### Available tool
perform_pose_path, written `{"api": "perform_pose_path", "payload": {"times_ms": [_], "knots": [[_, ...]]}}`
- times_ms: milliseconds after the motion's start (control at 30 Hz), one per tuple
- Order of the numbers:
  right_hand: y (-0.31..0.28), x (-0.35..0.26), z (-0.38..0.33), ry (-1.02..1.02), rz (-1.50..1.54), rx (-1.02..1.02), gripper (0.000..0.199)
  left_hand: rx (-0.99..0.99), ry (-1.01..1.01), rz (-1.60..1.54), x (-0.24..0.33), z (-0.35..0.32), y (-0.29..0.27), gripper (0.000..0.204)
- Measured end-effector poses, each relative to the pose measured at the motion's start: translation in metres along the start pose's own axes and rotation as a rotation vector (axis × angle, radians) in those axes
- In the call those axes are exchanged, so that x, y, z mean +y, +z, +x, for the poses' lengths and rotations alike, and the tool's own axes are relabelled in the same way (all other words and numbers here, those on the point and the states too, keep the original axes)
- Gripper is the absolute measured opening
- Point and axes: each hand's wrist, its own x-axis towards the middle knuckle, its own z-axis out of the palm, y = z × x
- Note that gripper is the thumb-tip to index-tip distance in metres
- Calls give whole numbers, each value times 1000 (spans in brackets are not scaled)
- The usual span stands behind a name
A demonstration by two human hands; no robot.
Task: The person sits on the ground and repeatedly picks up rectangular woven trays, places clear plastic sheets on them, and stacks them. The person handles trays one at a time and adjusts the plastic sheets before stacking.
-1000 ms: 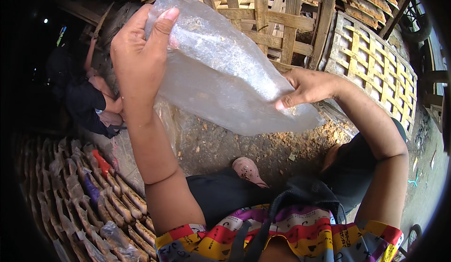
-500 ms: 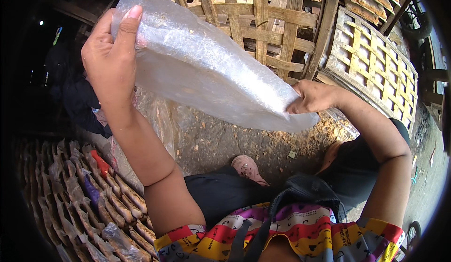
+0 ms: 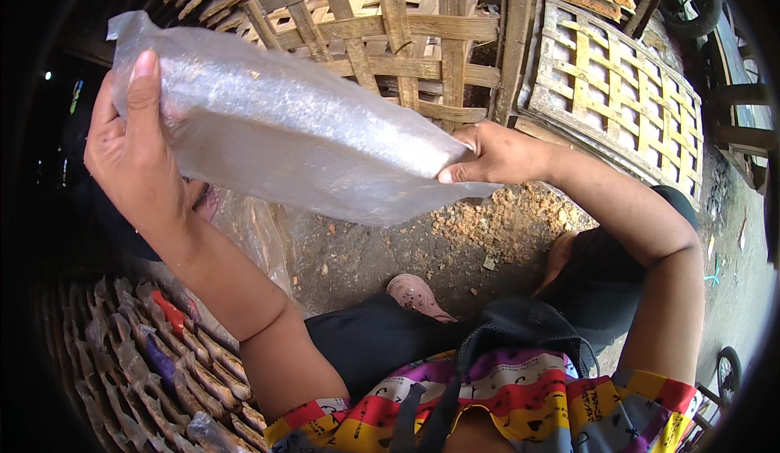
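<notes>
Clear plastic bag (image 3: pixel 284 140) stretched between left hand (image 3: pixel 134 160), right hand (image 3: pixel 496 156), contents unclear

left hand (image 3: pixel 134 160): raised high at the person's left, back toward the camera, thumb straight up, fingers closed in a grip.
left forearm: bare, climbing steeply from the lower middle.
right hand (image 3: pixel 496 154): held lower, near centre, knuckles up, fingers pinched shut and pointing left.
right arm: bare, bent at the elbow, coming in from the right.
</notes>
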Motion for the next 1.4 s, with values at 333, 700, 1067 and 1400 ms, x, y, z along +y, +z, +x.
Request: {"api": "perform_pose_path", "payload": {"times_ms": [333, 700, 1067, 1400], "knots": [[-36, 5, -18, 323, -570, -366, 29, 76, 54, 85, 8, 4, -25, 25], [-100, 11, -102, 362, -289, -112, 38, 242, 108, -264, 25, 10, -57, 35], [-223, 74, -404, 829, -375, 1215, 40, -428, 46, -359, 52, -56, 180, 19], [-271, 238, -433, 849, -324, 1772, 31, -462, 13, 427, 22, -54, 427, 24]]}}
